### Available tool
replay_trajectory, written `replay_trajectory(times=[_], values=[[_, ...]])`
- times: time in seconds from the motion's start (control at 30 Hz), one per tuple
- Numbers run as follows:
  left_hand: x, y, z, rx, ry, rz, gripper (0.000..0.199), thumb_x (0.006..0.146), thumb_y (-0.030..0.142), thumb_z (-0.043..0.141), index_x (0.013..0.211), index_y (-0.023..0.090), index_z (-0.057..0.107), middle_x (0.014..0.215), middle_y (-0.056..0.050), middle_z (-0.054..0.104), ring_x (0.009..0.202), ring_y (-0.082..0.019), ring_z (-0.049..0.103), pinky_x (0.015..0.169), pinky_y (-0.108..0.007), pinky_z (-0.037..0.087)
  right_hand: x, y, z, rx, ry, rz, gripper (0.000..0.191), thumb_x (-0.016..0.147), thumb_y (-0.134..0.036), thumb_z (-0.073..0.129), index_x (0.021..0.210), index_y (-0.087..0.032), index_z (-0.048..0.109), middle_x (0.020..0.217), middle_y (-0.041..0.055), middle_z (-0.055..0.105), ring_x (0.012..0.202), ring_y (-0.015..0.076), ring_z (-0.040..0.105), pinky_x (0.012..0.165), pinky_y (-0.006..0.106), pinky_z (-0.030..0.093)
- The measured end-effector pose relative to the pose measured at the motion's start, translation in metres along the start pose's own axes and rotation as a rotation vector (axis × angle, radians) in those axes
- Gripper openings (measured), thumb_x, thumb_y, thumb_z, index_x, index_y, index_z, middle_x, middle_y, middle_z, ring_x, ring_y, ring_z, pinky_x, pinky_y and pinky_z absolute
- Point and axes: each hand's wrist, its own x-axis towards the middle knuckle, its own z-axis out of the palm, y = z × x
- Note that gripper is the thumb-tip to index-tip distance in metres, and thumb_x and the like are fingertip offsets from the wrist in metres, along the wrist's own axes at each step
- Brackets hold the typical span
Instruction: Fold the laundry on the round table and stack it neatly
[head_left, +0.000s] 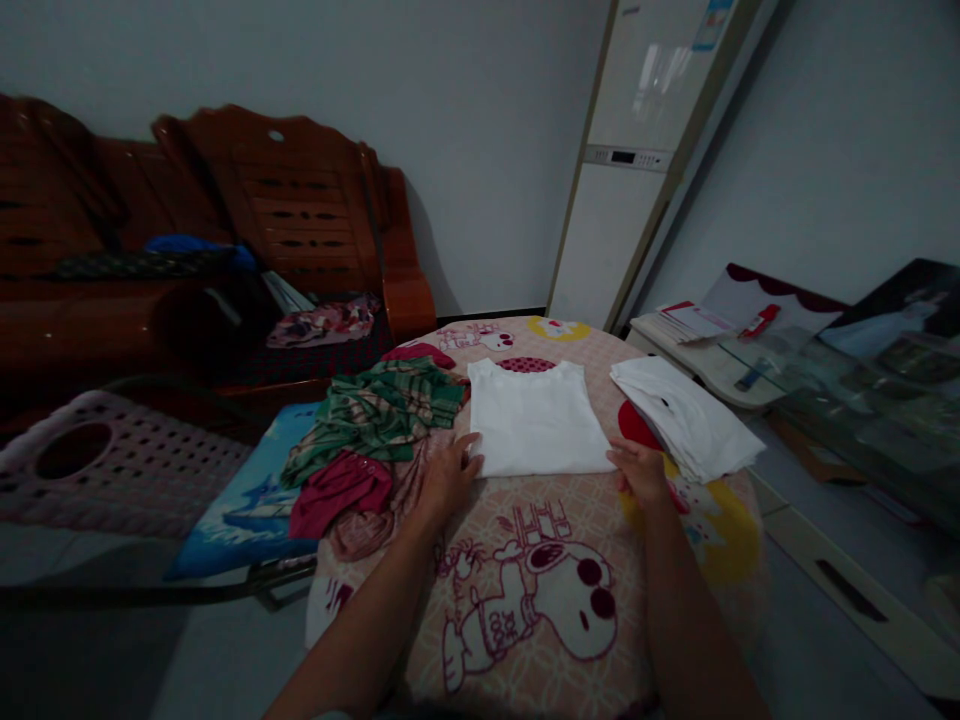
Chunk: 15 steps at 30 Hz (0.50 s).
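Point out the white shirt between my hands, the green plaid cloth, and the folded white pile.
White shirt (pixel 536 420): head view, the middle of its front.
Green plaid cloth (pixel 382 405): head view, the middle of its crumpled top.
Folded white pile (pixel 686 415): head view, the middle of its top layer.

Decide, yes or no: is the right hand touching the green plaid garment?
No, the right hand is at a corner of the white sleeveless top, while the green plaid garment lies on the left.
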Motion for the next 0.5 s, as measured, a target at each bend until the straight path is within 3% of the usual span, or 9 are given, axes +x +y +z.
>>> replay_trajectory(times=[0.1, 0.2, 0.33, 0.4, 0.5], values=[[-0.002, 0.005, 0.001, 0.221, 0.011, -0.014, 0.044, 0.087, 0.027, 0.053, 0.130, 0.020, 0.061, 0.086, -0.007, 0.070, 0.083, -0.022, 0.064, 0.074, -0.030, 0.045, 0.006, 0.006, -0.001, -0.166, 0.054, -0.074, 0.047, 0.064, -0.037, 0.066, 0.103, -0.011, 0.072, 0.054, 0.0001, 0.064, 0.040, 0.0149, 0.053, 0.039, 0.025, 0.039], [-0.004, 0.007, -0.001, 0.332, 0.002, -0.045, 0.044, 0.087, 0.027, 0.053, 0.130, 0.024, 0.060, 0.095, -0.010, 0.072, 0.090, -0.025, 0.066, 0.077, -0.033, 0.047, 0.008, 0.008, -0.003, -0.388, 0.129, -0.181, 0.031, 0.065, -0.027, 0.065, 0.093, -0.014, 0.074, 0.070, 0.0056, 0.072, 0.065, 0.0207, 0.067, 0.061, 0.030, 0.052], [0.000, 0.005, -0.002, 0.340, 0.068, -0.033, 0.040, 0.087, 0.021, 0.051, 0.125, 0.018, 0.063, 0.101, -0.012, 0.071, 0.092, -0.026, 0.067, 0.082, -0.035, 0.050, 0.002, -0.001, 0.002, -0.697, 0.330, -0.285, 0.027, 0.077, -0.023, 0.056, 0.097, -0.016, 0.074, 0.086, 0.0115, 0.075, 0.081, 0.0241, 0.069, 0.077, 0.034, 0.052], [0.009, 0.010, 0.002, 0.278, 0.145, 0.084, 0.039, 0.088, 0.018, 0.049, 0.125, 0.014, 0.062, 0.114, -0.015, 0.068, 0.103, -0.025, 0.065, 0.091, -0.036, 0.050, 0.000, -0.012, 0.014, -0.763, 0.364, -0.406, 0.031, 0.085, -0.024, 0.049, 0.103, -0.016, 0.072, 0.094, 0.0137, 0.074, 0.088, 0.0246, 0.068, 0.082, 0.035, 0.051], [0.030, 0.026, 0.017, 0.147, 0.144, 0.349, 0.043, 0.093, 0.024, 0.047, 0.134, 0.013, 0.054, 0.132, -0.017, 0.060, 0.123, -0.024, 0.055, 0.105, -0.039, 0.044, 0.005, -0.030, 0.044, -0.771, 0.175, -0.667, 0.038, 0.092, -0.024, 0.040, 0.116, -0.014, 0.068, 0.112, 0.0154, 0.070, 0.106, 0.0250, 0.063, 0.095, 0.038, 0.047]])
